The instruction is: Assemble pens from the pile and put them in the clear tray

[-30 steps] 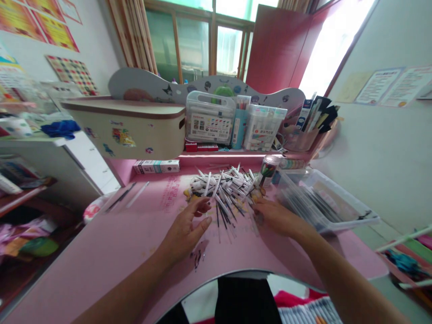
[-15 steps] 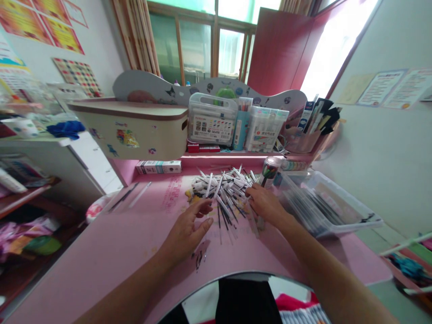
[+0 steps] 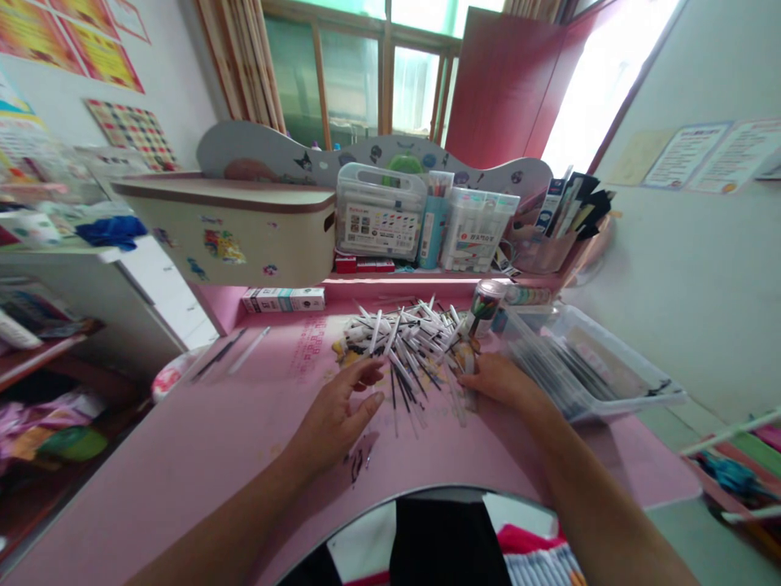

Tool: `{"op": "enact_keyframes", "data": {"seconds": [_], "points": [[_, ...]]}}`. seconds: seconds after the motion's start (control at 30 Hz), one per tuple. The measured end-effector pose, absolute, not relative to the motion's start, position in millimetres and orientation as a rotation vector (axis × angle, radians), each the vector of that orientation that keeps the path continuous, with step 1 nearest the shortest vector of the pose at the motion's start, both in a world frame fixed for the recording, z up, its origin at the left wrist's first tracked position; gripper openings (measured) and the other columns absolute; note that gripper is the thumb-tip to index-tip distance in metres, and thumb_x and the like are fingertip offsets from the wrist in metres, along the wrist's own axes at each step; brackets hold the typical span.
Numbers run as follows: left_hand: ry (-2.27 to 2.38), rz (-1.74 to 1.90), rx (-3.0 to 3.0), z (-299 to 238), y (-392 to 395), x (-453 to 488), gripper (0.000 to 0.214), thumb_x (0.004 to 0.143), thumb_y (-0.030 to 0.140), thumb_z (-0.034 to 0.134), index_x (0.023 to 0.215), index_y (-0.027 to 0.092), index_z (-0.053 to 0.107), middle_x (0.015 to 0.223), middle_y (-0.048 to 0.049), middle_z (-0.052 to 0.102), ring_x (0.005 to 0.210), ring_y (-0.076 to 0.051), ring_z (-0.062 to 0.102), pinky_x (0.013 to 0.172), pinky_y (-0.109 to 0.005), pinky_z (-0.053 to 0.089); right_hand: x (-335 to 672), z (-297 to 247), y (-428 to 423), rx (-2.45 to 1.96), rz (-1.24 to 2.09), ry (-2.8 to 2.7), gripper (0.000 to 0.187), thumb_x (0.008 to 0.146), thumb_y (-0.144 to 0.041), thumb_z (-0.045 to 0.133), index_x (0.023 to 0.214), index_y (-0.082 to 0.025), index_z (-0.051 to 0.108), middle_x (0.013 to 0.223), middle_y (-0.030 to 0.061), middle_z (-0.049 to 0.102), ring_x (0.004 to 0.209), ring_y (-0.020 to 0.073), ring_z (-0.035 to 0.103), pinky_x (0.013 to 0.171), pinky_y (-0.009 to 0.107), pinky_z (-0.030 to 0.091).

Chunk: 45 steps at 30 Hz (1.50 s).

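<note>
A loose pile of white and black pens [image 3: 415, 338] lies on the pink desk [image 3: 244, 456], with several dark, thin tips pointing toward me. My left hand [image 3: 338, 411] is at the pile's near left side, thumb and fingers apart, holding nothing visible. At the near right edge of the pile, my right hand [image 3: 503, 384] has its fingers drawn together beside some clear, tube-like pieces [image 3: 456, 399]. What lies between those fingertips is too blurred to make out. A clear jar with dark and coloured contents [image 3: 484, 309] stands just behind my right hand.
Right of my right hand sits a clear plastic bin [image 3: 634, 358] with flat sleeves inside. Two slim sticks [image 3: 247, 352] and a small box [image 3: 285, 299] lie left. A shelf behind carries a cream storage box [image 3: 244, 244], a marker case [image 3: 381, 220] and a pen holder [image 3: 543, 244].
My right hand has drawn back toward me and slightly right, from the pile's right edge to the clear pieces. My left hand stays nearly in place. The view has shifted slightly.
</note>
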State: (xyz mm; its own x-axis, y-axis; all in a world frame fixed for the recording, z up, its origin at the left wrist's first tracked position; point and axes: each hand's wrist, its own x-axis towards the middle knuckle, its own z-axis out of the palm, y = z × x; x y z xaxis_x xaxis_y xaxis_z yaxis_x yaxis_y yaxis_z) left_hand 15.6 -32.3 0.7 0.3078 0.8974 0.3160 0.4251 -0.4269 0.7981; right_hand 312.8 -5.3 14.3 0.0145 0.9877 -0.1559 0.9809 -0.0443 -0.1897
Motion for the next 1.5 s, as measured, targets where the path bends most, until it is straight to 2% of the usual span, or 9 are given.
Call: {"op": "enact_keyframes", "data": {"seconds": [0.27,0.53,0.7,0.83,0.97,1.03,1.17,1.33,1.5], "points": [[1.166,1.03,1.999,3,-33,16,0.04,0.089,0.034,0.059,0.127,0.022,0.063,0.113,-0.0107,0.074,0.1,-0.024,0.069,0.089,-0.041,0.054,317,8,-3,-2.196,0.527,-1.987,0.032,0.091,-0.041,0.062,0.078,-0.014,0.07,0.065,0.0046,0.065,0.058,0.0144,0.059,0.056,0.025,0.04],[1.156,1.035,2.006,3,-33,15,0.037,0.09,0.034,0.058,0.124,0.021,0.065,0.113,-0.0111,0.073,0.099,-0.023,0.068,0.088,-0.04,0.054,312,1,4,-2.232,0.398,-1.867,0.024,0.084,-0.037,0.068,0.074,-0.015,0.068,0.056,0.0016,0.058,0.058,0.016,0.056,0.054,0.026,0.036],[1.153,1.013,1.909,4,-34,16,0.035,0.087,0.035,0.061,0.118,0.02,0.067,0.11,-0.0111,0.073,0.091,-0.022,0.067,0.076,-0.034,0.055,306,16,0,-2.02,0.513,-1.809,0.026,0.088,-0.028,0.058,0.065,-0.016,0.061,0.061,0.0013,0.059,0.057,0.013,0.053,0.053,0.024,0.033],[1.029,0.93,1.572,-1,-33,26,0.039,0.083,0.043,0.067,0.113,0.019,0.068,0.108,-0.0101,0.07,0.067,-0.015,0.064,0.058,-0.029,0.054,265,16,-17,-1.604,0.447,-2.0,0.02,0.084,-0.026,0.062,0.067,-0.017,0.058,0.063,-0.0011,0.059,0.061,0.0126,0.051,0.058,0.023,0.034],[0.854,0.881,1.279,-5,-36,39,0.036,0.077,0.044,0.075,0.099,0.016,0.068,0.076,-0.0028,0.067,0.06,-0.013,0.06,0.057,-0.025,0.05,229,5,-33,-1.286,0.354,-2.269,0.009,0.081,-0.025,0.068,0.079,-0.016,0.066,0.073,0.002,0.067,0.066,0.0145,0.055,0.064,0.025,0.036],[0.888,0.969,1.147,-4,-38,42,0.034,0.078,0.047,0.074,0.091,0.016,0.067,0.066,0.0004,0.061,0.055,-0.012,0.057,0.053,-0.024,0.048,227,4,-33,-1.225,0.365,-2.332,0.013,0.085,-0.029,0.068,0.087,-0.016,0.068,0.076,0.0025,0.069,0.067,0.015,0.057,0.065,0.025,0.038],[0.952,1.075,0.946,2,-36,39,0.033,0.081,0.048,0.071,0.085,0.016,0.064,0.067,0.0001,0.062,0.05,-0.011,0.055,0.045,-0.023,0.047,248,12,-22,-1.513,0.112,-2.239,0.019,0.097,-0.025,0.053,0.095,-0.017,0.07,0.091,0.0077,0.071,0.083,0.0197,0.063,0.075,0.029,0.043],[0.906,1.174,0.69,2,-27,31,0.018,0.092,0.032,0.06,0.085,0.015,0.062,0.076,-0.0047,0.07,0.053,-0.009,0.058,0.044,-0.018,0.045,265,8,-8,-1.899,-0.147,-2.335,0.04,0.096,-0.014,0.047,0.131,-0.025,0.062,0.117,0.0123,0.066,0.099,0.0252,0.064,0.08,0.032,0.046],[0.842,1.181,0.54,-3,-24,28,0.02,0.098,0.028,0.053,0.089,0.014,0.064,0.073,-0.0049,0.07,0.054,-0.009,0.059,0.042,-0.016,0.045,267,5,-3,-1.866,-0.12,-2.416,0.029,0.099,-0.019,0.044,0.107,-0.022,0.072,0.109,0.0117,0.067,0.096,0.0233,0.064,0.081,0.03,0.048]]}}
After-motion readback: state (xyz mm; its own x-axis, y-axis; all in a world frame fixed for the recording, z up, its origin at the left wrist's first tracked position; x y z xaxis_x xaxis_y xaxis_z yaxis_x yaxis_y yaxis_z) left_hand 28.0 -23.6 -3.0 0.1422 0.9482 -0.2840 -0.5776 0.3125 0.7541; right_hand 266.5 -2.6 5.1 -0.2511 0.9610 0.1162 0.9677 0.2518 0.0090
